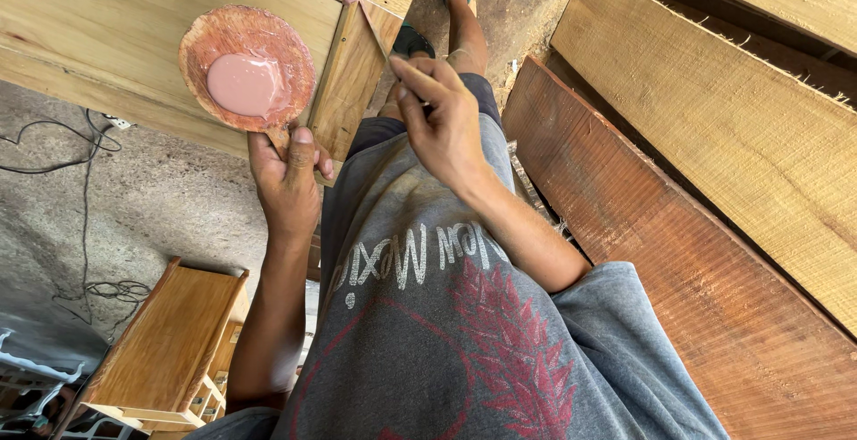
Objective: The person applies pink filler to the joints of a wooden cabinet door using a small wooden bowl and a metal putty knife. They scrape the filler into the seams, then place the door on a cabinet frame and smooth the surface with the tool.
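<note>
Rough grey concrete floor (170, 199) with black cables (85, 181) snaking over it, big sawn timber planks (714, 136) stacked on one side, and a small varnished wooden cabinet (170, 342) sitting in daylight.

Bare concrete floor (170, 199) lies open at left, while the pale wooden cabinet panel (107, 29) blocks the far left and stacked rough-sawn planks (714, 136) wall off the right.

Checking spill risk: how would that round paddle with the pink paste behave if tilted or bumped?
The round paddle looks stiff and fairly light: the left hand holds it by a short handle alone. The pink paste sits as a smooth, glossy pool, so it would probably creep or run if tilted far. The smeared rim may be slippery.
</note>
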